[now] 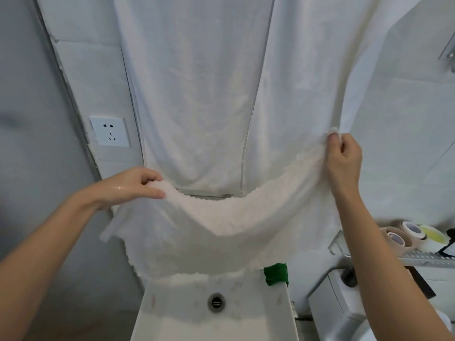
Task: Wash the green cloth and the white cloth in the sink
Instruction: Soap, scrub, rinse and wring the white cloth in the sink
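left hand [133, 187]: your grip pinches white cloth [221, 217] edge
right hand [344, 156]: same, opposite edge
green cloth [275, 270]: on sink [283, 303] rim

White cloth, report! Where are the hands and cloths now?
Both hands, left and right, pinch the white cloth above the sink. Green cloth on rim. Nothing blocking.

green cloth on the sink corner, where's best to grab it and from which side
Probably pinch the green cloth at its bunched top, coming down from above. It sits as a compact wad on the sink rim's back right corner, with the white cloth hanging just left. Both hands hold that cloth now, the right hand being nearer.
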